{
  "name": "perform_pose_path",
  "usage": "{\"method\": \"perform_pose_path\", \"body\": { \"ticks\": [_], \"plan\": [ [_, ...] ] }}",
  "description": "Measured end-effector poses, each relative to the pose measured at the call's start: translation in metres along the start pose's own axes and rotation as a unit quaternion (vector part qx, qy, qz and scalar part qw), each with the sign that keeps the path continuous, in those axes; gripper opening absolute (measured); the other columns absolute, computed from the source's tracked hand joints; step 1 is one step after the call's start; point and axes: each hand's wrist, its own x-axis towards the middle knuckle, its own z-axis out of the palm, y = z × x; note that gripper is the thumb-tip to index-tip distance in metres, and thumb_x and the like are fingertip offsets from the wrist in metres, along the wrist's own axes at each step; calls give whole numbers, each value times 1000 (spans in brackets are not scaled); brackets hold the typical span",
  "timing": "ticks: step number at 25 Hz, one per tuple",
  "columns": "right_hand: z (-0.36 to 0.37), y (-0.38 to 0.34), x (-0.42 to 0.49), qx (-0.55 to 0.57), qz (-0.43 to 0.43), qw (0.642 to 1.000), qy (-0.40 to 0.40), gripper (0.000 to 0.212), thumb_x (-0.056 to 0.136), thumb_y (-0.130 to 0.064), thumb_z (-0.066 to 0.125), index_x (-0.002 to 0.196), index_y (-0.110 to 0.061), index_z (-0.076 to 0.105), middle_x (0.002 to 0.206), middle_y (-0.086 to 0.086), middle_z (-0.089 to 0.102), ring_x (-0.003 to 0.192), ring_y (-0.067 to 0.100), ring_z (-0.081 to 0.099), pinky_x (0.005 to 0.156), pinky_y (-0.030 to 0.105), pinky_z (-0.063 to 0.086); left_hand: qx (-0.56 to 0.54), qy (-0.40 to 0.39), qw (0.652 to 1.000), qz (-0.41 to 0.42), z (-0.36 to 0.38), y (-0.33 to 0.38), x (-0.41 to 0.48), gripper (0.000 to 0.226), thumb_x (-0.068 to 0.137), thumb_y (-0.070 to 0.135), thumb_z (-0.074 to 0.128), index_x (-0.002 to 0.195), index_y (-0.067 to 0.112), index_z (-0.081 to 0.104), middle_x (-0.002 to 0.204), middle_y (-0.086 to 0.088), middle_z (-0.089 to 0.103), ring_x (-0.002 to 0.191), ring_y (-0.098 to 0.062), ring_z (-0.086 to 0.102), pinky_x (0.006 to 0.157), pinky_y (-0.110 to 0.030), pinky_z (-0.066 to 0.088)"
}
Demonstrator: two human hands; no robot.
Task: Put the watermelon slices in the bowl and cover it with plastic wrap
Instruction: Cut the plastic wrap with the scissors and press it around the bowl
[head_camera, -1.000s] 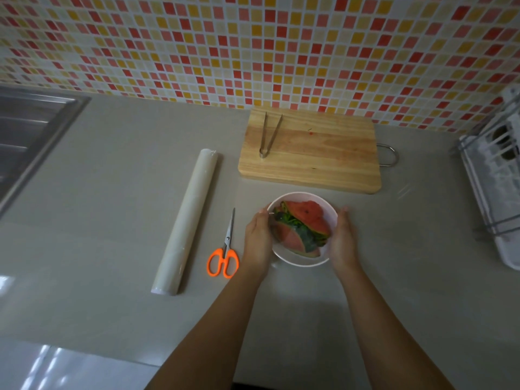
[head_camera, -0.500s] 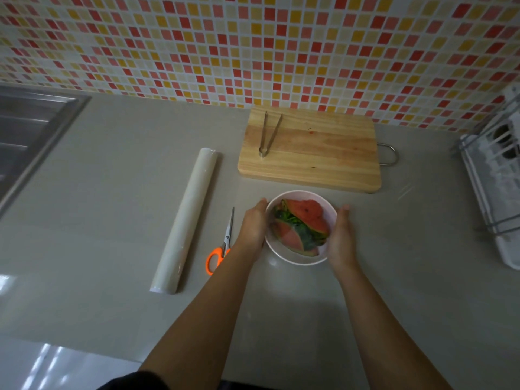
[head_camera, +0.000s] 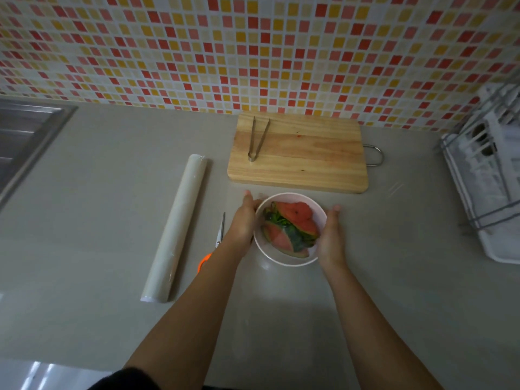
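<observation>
A pale pink bowl (head_camera: 287, 263) stands on the grey counter just in front of the cutting board. Red watermelon slices (head_camera: 298, 215) with green rind are piled inside it. My left hand (head_camera: 243, 220) lies flat against the bowl's left side and my right hand (head_camera: 330, 237) against its right side, with the fingers of both pointing away from me. A thin clear film seems to lie over the bowl, and a faint glint of its edge (head_camera: 395, 188) shows on the counter to the right. The plastic wrap roll (head_camera: 177, 226) lies to the left.
Scissors (head_camera: 221, 229) with orange handles lie between the roll and the bowl, partly under my left forearm. Metal tongs (head_camera: 257, 139) rest on the wooden cutting board (head_camera: 309, 161) by the tiled wall. A white dish rack (head_camera: 489, 192) stands at the right, a steel sink (head_camera: 22, 136) at the far left.
My left hand has slid forward along the bowl's left side, and its forearm now covers most of the scissors' handles. The right hand has barely moved.
</observation>
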Motion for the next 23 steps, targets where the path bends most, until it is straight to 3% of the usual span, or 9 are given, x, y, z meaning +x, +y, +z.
{"method": "perform_pose_path", "body": {
  "ticks": [3,6,8,11,14,16,18,20,23],
  "plan": [
    [-4,-4,-4,60,-24,998,8,51,96,-49,24,95,-21,67,99,10,68,81,12,67,68,23,52,36,53,995,78,-5,-23,-15,50,94,56,34,118,27,67,126,1,65,117,-16,58,105,-38,42],
    [-1,0,-13,85,-2,996,-27,55,96,-52,19,98,-24,66,108,11,66,99,23,63,87,39,52,21,37,991,131,-1,-45,-24,49,98,49,34,138,26,50,143,2,51,129,-13,49,110,-34,38],
    [3,-2,-14,101,43,994,-24,59,95,-55,16,102,-19,63,113,14,64,107,29,59,98,50,46,-82,-10,992,98,4,-45,-28,50,100,47,28,134,21,54,134,-5,60,118,-13,59,93,-27,51],
    [5,-4,-14,94,65,993,-29,67,94,-58,13,109,-13,61,117,17,63,111,31,58,98,51,45,-130,-34,990,48,1,-46,-29,57,100,50,18,117,21,65,112,-7,71,95,-11,70,69,-21,57],
    [2,-9,-15,97,83,990,-68,74,92,-62,8,101,-14,64,103,9,68,101,25,63,83,43,53,-7,15,999,41,1,-42,-30,66,97,57,12,105,26,69,103,-6,72,93,-14,69,78,-26,57],
    [-6,-15,-18,94,67,989,-89,77,91,-61,2,94,-17,64,87,-4,73,85,10,68,73,32,55,77,90,988,98,-1,-34,-32,68,98,54,9,96,23,70,96,-1,72,96,-14,66,89,-27,50],
    [-18,-15,-21,25,34,998,-51,74,93,-58,1,101,-18,62,96,-14,72,91,-1,65,86,28,47,96,150,974,138,-9,-29,-37,61,98,54,11,83,33,67,78,14,68,89,-5,64,87,-18,46],
    [-35,-10,-30,-16,12,999,-40,76,89,-63,1,115,-22,59,112,-12,68,105,3,61,91,27,48,61,106,987,108,-15,-30,-44,60,97,58,13,103,33,67,89,16,69,94,-9,67,90,-24,49],
    [-40,-17,-45,2,29,995,-91,75,87,-65,0,98,-28,64,86,-13,74,81,3,69,58,14,52,16,22,997,66,-19,-22,-46,68,97,57,12,103,21,69,92,3,75,86,-6,70,74,-19,51]
  ]
}}
